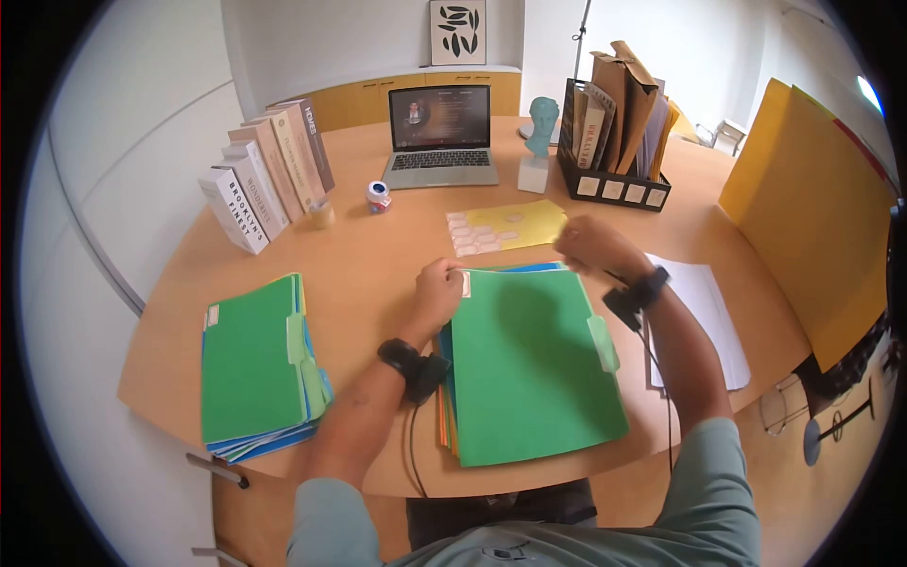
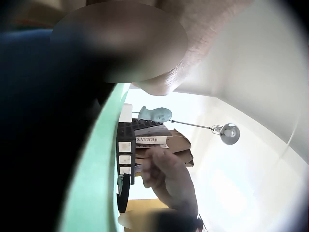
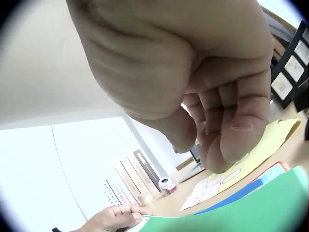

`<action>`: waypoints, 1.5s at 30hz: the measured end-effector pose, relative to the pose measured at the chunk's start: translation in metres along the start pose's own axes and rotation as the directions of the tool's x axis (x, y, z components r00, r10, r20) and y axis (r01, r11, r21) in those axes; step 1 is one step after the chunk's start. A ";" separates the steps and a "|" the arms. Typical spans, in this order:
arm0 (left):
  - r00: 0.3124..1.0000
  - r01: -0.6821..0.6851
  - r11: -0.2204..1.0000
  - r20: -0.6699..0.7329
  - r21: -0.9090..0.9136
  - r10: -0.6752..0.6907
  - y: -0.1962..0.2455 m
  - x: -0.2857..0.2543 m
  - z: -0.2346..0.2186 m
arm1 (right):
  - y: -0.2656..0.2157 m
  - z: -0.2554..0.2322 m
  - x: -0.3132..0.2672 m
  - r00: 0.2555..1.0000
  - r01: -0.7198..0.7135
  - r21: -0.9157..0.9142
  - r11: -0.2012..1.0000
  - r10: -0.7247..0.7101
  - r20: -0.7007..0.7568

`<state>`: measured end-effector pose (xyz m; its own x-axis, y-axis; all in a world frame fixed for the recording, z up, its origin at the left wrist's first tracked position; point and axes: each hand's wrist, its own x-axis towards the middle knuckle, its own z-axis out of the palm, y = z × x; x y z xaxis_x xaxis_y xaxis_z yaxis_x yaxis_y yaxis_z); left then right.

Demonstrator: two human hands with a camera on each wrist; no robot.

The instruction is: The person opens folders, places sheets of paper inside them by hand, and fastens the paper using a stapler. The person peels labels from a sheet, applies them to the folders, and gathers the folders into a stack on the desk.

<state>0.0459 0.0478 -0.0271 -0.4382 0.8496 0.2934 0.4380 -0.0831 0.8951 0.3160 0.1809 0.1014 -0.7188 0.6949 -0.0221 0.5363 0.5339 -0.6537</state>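
A green file folder tops the middle stack on the desk, with a small pale label at its upper left corner. My left hand pinches that corner beside the label. Over the folder's upper right corner hovers my right hand, its fingers loosely curled. The right wrist view shows a gap between thumb and fingers, with nothing visible between them. Behind the stack lies a yellow sheet bearing pale stickers, close to the right hand.
Another pile of green and blue folders lies on the left. White papers rest on the right, partly behind the right forearm. Farther back stand books, a laptop, a bust and a black file holder.
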 end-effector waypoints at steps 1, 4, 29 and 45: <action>1.000 -0.004 1.000 -0.007 0.011 0.004 0.002 -0.002 0.000 | -0.024 0.009 0.012 0.998 -0.045 0.092 0.995 0.049 -0.035; 1.000 -0.009 0.999 -0.021 0.034 0.010 0.010 -0.004 -0.002 | -0.017 0.044 0.082 0.997 -0.034 0.062 0.998 0.030 0.072; 0.994 0.106 0.950 0.013 -0.295 -0.107 -0.009 0.005 -0.001 | 0.007 0.092 0.143 0.981 0.191 -0.237 0.953 -0.193 0.015; 0.997 -0.032 0.952 -0.070 -0.303 0.011 -0.005 -0.002 -0.002 | -0.058 0.122 0.075 0.896 0.401 -0.210 0.892 -0.429 -0.110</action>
<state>0.0433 0.0455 -0.0311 -0.4870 0.8102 0.3263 0.1934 -0.2643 0.9448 0.1771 0.1439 0.0452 -0.8259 0.4467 0.3440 0.2826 0.8560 -0.4329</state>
